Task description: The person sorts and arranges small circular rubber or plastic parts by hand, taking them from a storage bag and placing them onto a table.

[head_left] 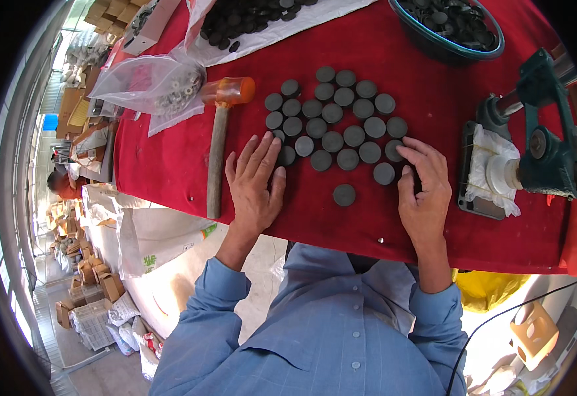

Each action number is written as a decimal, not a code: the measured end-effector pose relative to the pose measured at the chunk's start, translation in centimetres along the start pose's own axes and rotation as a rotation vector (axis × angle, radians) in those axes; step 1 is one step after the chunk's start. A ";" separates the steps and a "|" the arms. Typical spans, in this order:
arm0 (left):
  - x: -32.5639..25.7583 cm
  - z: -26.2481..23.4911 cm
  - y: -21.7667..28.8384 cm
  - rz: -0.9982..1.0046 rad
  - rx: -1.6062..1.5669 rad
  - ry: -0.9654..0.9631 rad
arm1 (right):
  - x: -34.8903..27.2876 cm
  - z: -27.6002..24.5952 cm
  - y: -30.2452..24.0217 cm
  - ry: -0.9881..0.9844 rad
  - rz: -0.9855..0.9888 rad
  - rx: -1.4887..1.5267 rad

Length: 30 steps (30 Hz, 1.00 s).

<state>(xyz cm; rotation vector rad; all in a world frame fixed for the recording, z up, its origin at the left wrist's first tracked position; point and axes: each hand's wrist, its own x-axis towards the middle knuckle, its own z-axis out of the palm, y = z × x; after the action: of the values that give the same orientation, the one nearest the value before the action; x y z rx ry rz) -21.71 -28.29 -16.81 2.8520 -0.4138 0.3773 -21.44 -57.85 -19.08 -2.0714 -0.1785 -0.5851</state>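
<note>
Several dark grey round discs point(333, 119) lie in rows on the red table cover point(420, 224). One disc point(344, 195) sits apart, nearer the table's front edge. My left hand point(254, 181) rests flat on the cover with fingers spread, its fingertips touching the discs at the left end of the group. My right hand point(424, 181) is at the right end, fingers curled over a disc point(385, 173) and touching the outermost ones. Neither hand lifts anything.
A mallet with an orange head and wooden handle point(218, 142) lies left of my left hand. A clear bag of small parts point(153, 82) is at far left. A teal bowl of discs point(450, 30) stands at the back; a green press machine point(543, 142) at right.
</note>
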 end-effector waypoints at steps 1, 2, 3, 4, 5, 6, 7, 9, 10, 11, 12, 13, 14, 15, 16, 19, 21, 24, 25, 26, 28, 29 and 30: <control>-0.1 -0.1 0.1 -0.007 0.043 -0.016 | -0.2 0.0 0.0 -0.008 0.007 -0.001; -0.1 0.0 0.2 -0.003 0.042 -0.008 | -0.2 0.0 0.2 -0.011 0.012 -0.006; -0.2 0.1 0.2 -0.011 0.044 -0.014 | -0.2 0.1 0.2 -0.004 0.005 -0.008; -0.2 0.3 0.2 -0.020 0.045 -0.020 | -0.1 0.1 0.2 -0.005 0.005 -0.016; -0.3 0.3 0.1 -0.019 0.047 -0.014 | -0.3 0.1 0.2 -0.009 0.007 -0.020; -0.4 0.3 0.0 -0.010 0.016 0.001 | -0.3 0.2 0.3 -0.005 0.001 -0.018; -0.4 0.3 -0.1 0.000 -0.015 0.016 | -0.3 0.2 0.4 -0.001 0.000 -0.018; -0.3 0.7 -0.5 0.022 -0.043 0.048 | -0.3 0.2 0.5 0.009 -0.005 -0.022; -0.3 0.9 -0.7 0.041 -0.071 0.074 | -0.3 0.2 0.5 0.010 -0.004 -0.023; -0.5 0.7 -0.5 0.042 -0.070 0.073 | -0.4 0.2 0.5 0.009 0.001 -0.021; -0.7 0.6 -0.4 0.073 -0.051 0.069 | -0.3 0.2 0.5 0.009 0.004 -0.020; -1.0 0.5 -0.2 0.103 -0.033 0.065 | -0.3 0.4 0.5 0.009 0.000 -0.021; -1.2 0.4 0.1 0.104 -0.033 0.063 | -0.2 0.4 0.5 0.010 -0.005 -0.022; -1.6 0.3 0.4 0.116 0.000 0.041 | -0.3 0.3 0.5 0.010 -0.003 -0.021; -1.8 0.3 0.8 0.128 0.033 0.019 | -0.3 0.2 0.5 0.007 -0.006 -0.026; -2.3 0.3 1.3 0.083 0.079 0.006 | -0.2 0.3 0.3 -0.001 -0.008 -0.034; -2.6 0.1 1.8 0.068 0.119 -0.024 | -0.1 0.3 0.3 -0.003 -0.007 -0.041; -2.9 -0.1 2.0 0.038 0.127 -0.063 | -0.2 0.2 0.2 -0.009 -0.018 -0.048; -2.9 -0.2 2.0 0.018 0.095 -0.075 | -0.2 0.1 0.2 -0.008 -0.019 -0.054; -2.9 -0.2 2.0 0.019 0.095 -0.073 | -0.1 0.1 0.2 -0.006 -0.024 -0.060; -2.9 -0.1 1.9 0.004 0.032 -0.093 | -0.2 0.1 0.2 -0.012 -0.014 -0.046; -2.8 -0.1 1.9 0.009 0.029 -0.092 | -0.4 0.1 0.3 -0.020 0.001 -0.035; -2.7 -0.1 1.8 0.029 0.021 -0.054 | -0.3 0.2 0.4 -0.017 0.002 -0.040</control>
<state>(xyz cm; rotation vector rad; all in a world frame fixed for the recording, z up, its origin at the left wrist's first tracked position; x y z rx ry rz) -24.80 -29.23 -17.16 2.8849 -0.4639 0.3125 -21.53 -57.83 -19.63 -2.1151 -0.1758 -0.5746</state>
